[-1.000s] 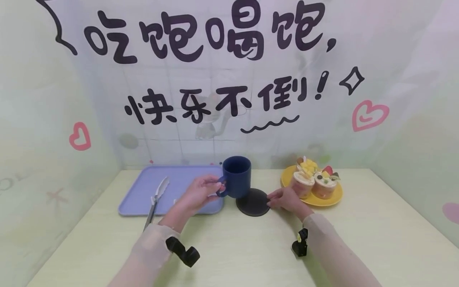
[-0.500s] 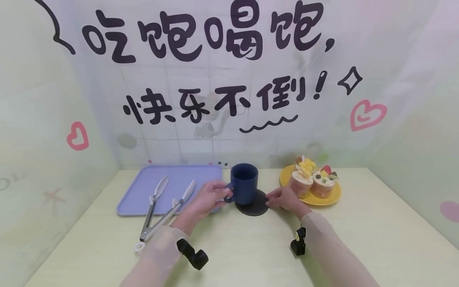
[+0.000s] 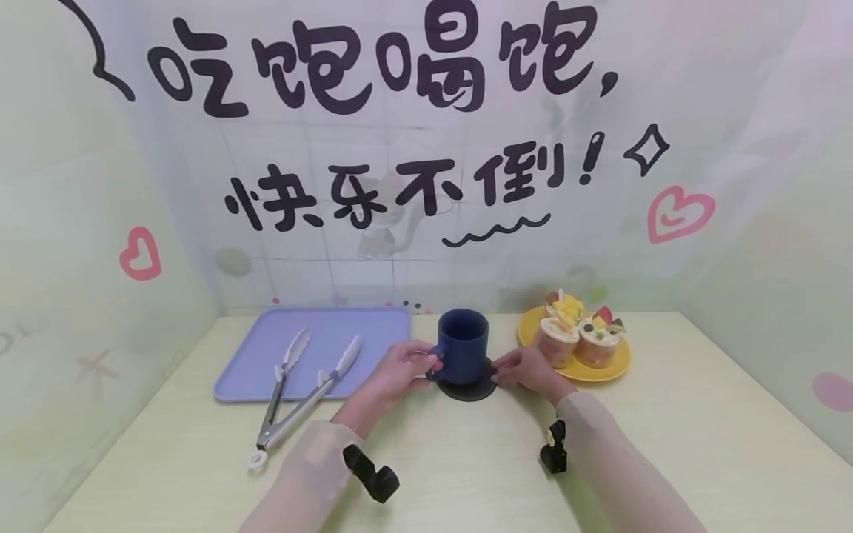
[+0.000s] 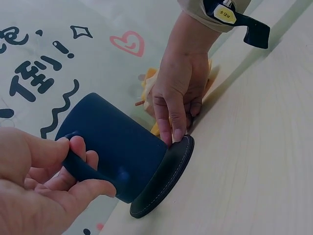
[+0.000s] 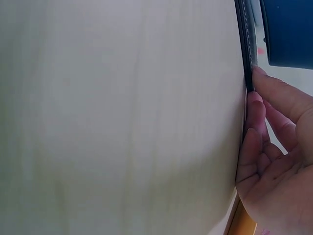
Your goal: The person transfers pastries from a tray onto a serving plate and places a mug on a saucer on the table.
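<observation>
A dark blue mug (image 3: 464, 349) is held upright by its handle in my left hand (image 3: 398, 370). Thumb and fingers pinch that handle in the left wrist view, where the mug (image 4: 115, 142) overlaps a round black coaster (image 4: 166, 183) with a stitched edge. From the right wrist, a thin gap shows between the base of the mug (image 5: 291, 34) and the coaster (image 5: 246, 44). My right hand (image 3: 529, 370) pinches the coaster's right edge, thumb on top and the other fingers low by the table.
Behind my right hand, a yellow plate (image 3: 609, 370) bears three dessert cups topped with fruit. A lavender tray (image 3: 246, 377) lies at the left, with metal tongs (image 3: 289, 426) spread across its front edge. A printed curtain (image 3: 373, 281) closes off the back.
My left hand has carried the mug right and down, from behind the coaster's left side to over its middle. More of the tongs now shows. My right hand stays at the coaster.
</observation>
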Demonstrator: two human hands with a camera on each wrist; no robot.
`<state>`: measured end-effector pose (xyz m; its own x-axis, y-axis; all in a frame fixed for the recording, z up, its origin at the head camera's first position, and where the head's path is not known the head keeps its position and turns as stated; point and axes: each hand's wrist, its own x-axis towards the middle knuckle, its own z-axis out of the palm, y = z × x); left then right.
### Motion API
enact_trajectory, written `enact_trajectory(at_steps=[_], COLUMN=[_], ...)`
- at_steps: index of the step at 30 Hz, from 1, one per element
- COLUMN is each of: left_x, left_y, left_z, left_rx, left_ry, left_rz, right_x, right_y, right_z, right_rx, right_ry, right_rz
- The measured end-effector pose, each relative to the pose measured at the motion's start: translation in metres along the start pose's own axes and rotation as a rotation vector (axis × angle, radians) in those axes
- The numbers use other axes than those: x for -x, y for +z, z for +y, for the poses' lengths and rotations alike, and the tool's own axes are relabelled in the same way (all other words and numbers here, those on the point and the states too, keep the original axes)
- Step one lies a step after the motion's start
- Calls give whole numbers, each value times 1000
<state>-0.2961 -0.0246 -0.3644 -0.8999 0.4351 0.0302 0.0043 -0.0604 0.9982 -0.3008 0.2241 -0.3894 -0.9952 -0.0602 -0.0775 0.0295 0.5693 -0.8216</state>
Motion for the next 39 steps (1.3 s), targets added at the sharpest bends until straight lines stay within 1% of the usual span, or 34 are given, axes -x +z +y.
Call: enact_trajectory(at_steps=[6,11,20,27,33,36,39], left_x=[-1,-2,-5,-6,-3,-2,-3], left_y=[2,3,5,7,7,6,5], left_z=[-2,-6,-11,-13,-12,-10,-10], left_rx=[-22,-32,-35,-31,-23,-37,-79], left_ry=[-12,-10,-13,-10,-22,-21,-8], left_rz=[13,17,21,1,-22,-43,-67], right_x=[0,-1,-1,0,1,2,3], right_y=[2,2,4,3,3,3,1], right_z=[-2,-2,-2,-1,-1,-2,-2], right_rx=[-22,-39,-33,-6,-3,-15,-22], right_ry=[9,20,23,41,51,57,37], right_rz=[-10,-10,-5,12,12,12,2])
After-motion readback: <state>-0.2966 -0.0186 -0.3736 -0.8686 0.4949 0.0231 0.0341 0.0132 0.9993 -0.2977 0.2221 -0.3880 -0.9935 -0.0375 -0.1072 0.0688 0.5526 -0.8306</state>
